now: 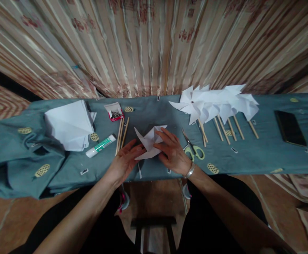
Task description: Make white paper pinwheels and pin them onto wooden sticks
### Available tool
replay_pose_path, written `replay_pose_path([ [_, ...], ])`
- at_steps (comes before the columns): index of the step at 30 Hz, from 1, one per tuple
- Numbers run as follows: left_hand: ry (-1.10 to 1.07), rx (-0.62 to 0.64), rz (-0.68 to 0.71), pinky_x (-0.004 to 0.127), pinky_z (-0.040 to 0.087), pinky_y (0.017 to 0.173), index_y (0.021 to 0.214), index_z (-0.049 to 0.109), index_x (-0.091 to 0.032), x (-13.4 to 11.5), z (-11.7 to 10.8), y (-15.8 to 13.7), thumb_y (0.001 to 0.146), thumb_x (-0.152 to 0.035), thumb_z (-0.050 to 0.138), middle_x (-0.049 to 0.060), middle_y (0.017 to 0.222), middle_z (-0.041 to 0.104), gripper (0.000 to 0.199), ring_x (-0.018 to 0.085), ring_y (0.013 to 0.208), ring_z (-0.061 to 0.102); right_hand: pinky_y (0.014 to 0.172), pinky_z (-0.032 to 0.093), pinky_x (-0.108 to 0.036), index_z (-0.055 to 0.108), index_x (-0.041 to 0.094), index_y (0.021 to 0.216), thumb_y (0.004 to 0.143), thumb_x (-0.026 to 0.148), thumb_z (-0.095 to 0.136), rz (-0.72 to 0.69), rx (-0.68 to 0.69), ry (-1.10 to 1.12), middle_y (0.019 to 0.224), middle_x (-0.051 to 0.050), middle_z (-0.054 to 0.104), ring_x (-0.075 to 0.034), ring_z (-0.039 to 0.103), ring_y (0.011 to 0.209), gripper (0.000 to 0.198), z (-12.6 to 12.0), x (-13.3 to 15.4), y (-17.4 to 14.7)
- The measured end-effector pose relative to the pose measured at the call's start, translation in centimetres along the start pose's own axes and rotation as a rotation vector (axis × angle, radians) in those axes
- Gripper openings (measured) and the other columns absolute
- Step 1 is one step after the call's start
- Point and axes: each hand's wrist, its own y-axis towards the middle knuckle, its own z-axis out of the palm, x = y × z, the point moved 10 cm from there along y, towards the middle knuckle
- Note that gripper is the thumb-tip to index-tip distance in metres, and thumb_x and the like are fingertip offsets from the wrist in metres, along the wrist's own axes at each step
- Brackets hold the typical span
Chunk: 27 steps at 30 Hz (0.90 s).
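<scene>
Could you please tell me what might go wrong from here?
The folded paper held between the left hand and right hand looks thin, so a firm press could crease it. The scissors lie just beside the right hand, which might brush them. The small box stands open, so a knock could spill its metal pieces.

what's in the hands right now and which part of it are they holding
Folded paper: the left hand holds it by its lower-left edge, the right hand by its right side, near the middle.
</scene>
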Motion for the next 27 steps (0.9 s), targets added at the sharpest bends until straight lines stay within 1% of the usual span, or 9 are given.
replay_pose_path([
  [5,-0.011,0.089,-0.026,0.026,0.058,0.077,0.105,0.064,-0.016,0.8,1.4,0.2,0.078,-0.018,0.069,0.006,0.096,0.075,0.027,0.016,0.085,0.072,0.108,0.037,-0.057,0.071,0.017,0.106,0.080,0.011,0.053,-0.014,-0.033,0.024,0.147,-0.017,0.049,-0.034,0.032,0.145,0.032,-1.0,0.6,-0.2],
  [8,-0.053,0.063,-0.048,0.024,0.058,0.071,0.101,0.066,-0.015,1.3,1.4,0.5,0.082,-0.021,0.066,0.007,0.092,0.075,0.020,0.017,0.081,0.073,0.107,0.038,-0.056,0.070,0.018,0.106,0.082,0.012,0.053,-0.035,-0.049,0.005,0.147,-0.015,0.049,-0.033,0.031,0.145,0.031,-1.2,1.2,-0.4],
  [11,-0.049,0.041,-0.082,0.022,0.057,0.062,0.103,0.065,-0.015,1.7,1.4,0.7,0.083,-0.020,0.064,0.007,0.089,0.076,0.020,0.016,0.074,0.072,0.108,0.037,-0.055,0.068,0.018,0.109,0.083,0.012,0.053,-0.072,-0.054,-0.042,0.147,-0.015,0.049,-0.032,0.030,0.146,0.031,-1.4,2.0,-0.6],
  [13,-0.029,0.049,-0.087,0.022,0.056,0.058,0.104,0.066,-0.016,1.7,1.6,0.7,0.080,-0.020,0.067,0.006,0.089,0.076,0.024,0.016,0.070,0.072,0.109,0.036,-0.054,0.066,0.018,0.113,0.084,0.012,0.052,-0.101,-0.059,-0.090,0.149,-0.015,0.048,-0.031,0.029,0.146,0.033,-1.6,2.6,-0.8],
  [15,-0.010,0.058,-0.083,0.023,0.056,0.059,0.101,0.068,-0.016,1.5,1.7,0.7,0.072,-0.021,0.075,0.005,0.087,0.076,0.030,0.017,0.070,0.072,0.110,0.034,-0.053,0.064,0.018,0.117,0.084,0.012,0.051,-0.127,-0.069,-0.145,0.150,-0.015,0.046,-0.030,0.028,0.147,0.035,-1.9,3.2,-1.1],
  [18,0.014,0.074,-0.054,0.026,0.057,0.066,0.095,0.071,-0.014,1.2,2.1,0.6,0.056,-0.024,0.087,0.006,0.083,0.077,0.043,0.022,0.077,0.074,0.111,0.033,-0.051,0.060,0.017,0.123,0.085,0.013,0.051,-0.157,-0.068,-0.210,0.152,-0.016,0.042,-0.030,0.025,0.148,0.039,-2.0,3.9,-1.4],
  [20,0.040,0.066,-0.023,0.027,0.058,0.069,0.090,0.073,-0.013,0.8,2.1,0.6,0.049,-0.023,0.090,0.006,0.080,0.077,0.045,0.024,0.081,0.074,0.112,0.033,-0.050,0.058,0.016,0.126,0.085,0.014,0.052,-0.163,-0.064,-0.231,0.153,-0.017,0.039,-0.031,0.023,0.148,0.042,-2.1,4.2,-1.6],
  [23,0.099,0.026,0.029,0.027,0.056,0.066,0.082,0.074,-0.014,0.1,2.0,0.5,0.050,-0.022,0.090,0.005,0.077,0.077,0.037,0.023,0.077,0.073,0.111,0.034,-0.050,0.055,0.017,0.130,0.085,0.016,0.054,-0.154,-0.061,-0.226,0.156,-0.016,0.035,-0.032,0.023,0.149,0.045,-2.2,4.4,-1.6],
  [27,0.151,0.005,0.077,0.025,0.054,0.061,0.078,0.075,-0.014,-0.6,2.0,0.4,0.052,-0.022,0.089,0.004,0.073,0.076,0.030,0.019,0.068,0.070,0.112,0.034,-0.052,0.053,0.020,0.130,0.084,0.017,0.054,-0.128,-0.060,-0.150,0.160,-0.013,0.026,-0.033,0.021,0.149,0.047,-2.5,4.4,-1.5],
])
